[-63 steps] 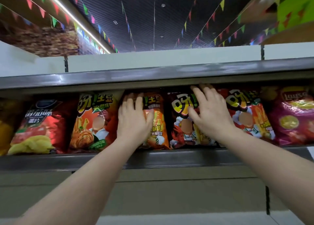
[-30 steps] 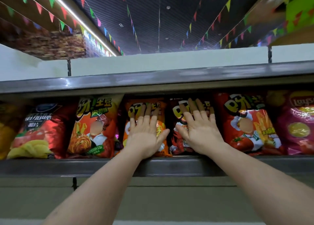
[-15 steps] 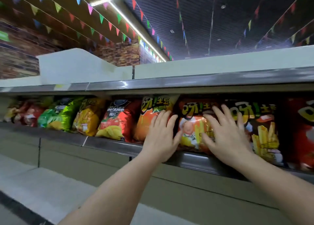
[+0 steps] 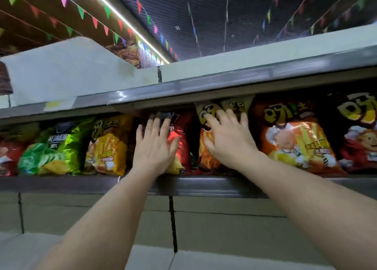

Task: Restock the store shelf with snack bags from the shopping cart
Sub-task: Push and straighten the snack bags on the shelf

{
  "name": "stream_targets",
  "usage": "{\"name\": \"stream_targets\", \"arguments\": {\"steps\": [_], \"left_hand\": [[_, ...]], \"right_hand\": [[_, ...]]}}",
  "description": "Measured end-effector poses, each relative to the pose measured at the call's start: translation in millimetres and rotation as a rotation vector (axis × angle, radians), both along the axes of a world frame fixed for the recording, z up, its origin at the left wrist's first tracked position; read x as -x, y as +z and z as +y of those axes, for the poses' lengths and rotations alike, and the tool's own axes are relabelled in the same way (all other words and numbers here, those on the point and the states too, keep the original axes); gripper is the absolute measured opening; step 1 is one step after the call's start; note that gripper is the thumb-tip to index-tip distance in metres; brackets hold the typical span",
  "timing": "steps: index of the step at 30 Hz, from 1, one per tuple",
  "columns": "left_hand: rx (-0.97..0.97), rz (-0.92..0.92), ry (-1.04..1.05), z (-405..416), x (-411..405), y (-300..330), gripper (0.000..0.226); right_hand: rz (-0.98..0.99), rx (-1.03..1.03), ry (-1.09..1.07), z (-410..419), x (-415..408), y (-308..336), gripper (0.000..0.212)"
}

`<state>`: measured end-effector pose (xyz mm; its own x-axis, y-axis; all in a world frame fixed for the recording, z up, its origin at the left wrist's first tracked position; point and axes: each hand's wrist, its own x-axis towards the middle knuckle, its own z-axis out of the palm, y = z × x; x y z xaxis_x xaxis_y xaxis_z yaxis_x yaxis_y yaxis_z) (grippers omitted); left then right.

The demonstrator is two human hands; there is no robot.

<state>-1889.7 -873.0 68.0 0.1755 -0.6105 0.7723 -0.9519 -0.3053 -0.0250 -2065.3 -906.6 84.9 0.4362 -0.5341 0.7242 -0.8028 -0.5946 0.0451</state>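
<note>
A row of snack bags stands upright on a high shelf with a grey front rail (image 4: 204, 185). My left hand (image 4: 154, 147) lies flat with straight fingers on a red chip bag (image 4: 181, 135). My right hand (image 4: 228, 139) presses with spread fingers on an orange and yellow bag (image 4: 224, 106) beside it. To the right stand an orange bag (image 4: 293, 139) and a dark red bag (image 4: 359, 139). To the left stand a yellow bag (image 4: 108, 145) and a green bag (image 4: 53, 149). The shopping cart is out of view.
A grey shelf edge (image 4: 224, 84) runs just above the bags, leaving little room over them. Below the rail is a pale panel (image 4: 122, 212) with a dark seam. Coloured pennants and a strip light (image 4: 130, 27) hang from the dark ceiling.
The view has swung left along the shelf. Both hands have shifted one bag to the left: the left from the orange and yellow bag to the red bag, the right onto the orange and yellow bag.
</note>
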Motion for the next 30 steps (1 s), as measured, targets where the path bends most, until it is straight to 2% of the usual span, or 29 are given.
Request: {"name": "stream_targets", "arguments": {"steps": [3, 6, 9, 13, 17, 19, 21, 26, 30], "left_hand": [[-0.037, -0.044, -0.039, -17, -9, -3, 0.063], [-0.035, -0.065, -0.063, -29, -13, -5, 0.066], [0.035, -0.083, -0.102, -31, -16, -9, 0.074], [-0.050, -0.026, -0.114, -35, -17, -10, 0.057], [-0.023, -0.040, -0.160, -33, -21, -11, 0.069], [-0.066, -0.021, -0.160, -32, -20, -11, 0.061], [-0.091, -0.009, -0.153, -29, -19, -8, 0.057], [-0.165, -0.123, -0.063, -17, -6, 7, 0.057], [-0.134, -0.025, -0.092, -5, -1, 12, 0.063]], "right_hand": [[0.002, -0.036, -0.138, -8, -13, -5, 0.055], [0.006, -0.029, -0.186, -10, -15, -10, 0.056], [-0.004, 0.013, -0.230, -12, -17, -15, 0.056], [-0.003, 0.012, -0.274, -15, -21, -15, 0.053], [-0.006, 0.013, -0.280, -14, -21, -17, 0.056], [-0.003, 0.014, -0.275, -12, -22, -17, 0.062], [-0.003, -0.009, -0.266, -10, -21, -16, 0.058], [0.032, -0.092, -0.230, -2, -18, -4, 0.055], [-0.015, -0.084, -0.182, 13, -22, 11, 0.057]]}}
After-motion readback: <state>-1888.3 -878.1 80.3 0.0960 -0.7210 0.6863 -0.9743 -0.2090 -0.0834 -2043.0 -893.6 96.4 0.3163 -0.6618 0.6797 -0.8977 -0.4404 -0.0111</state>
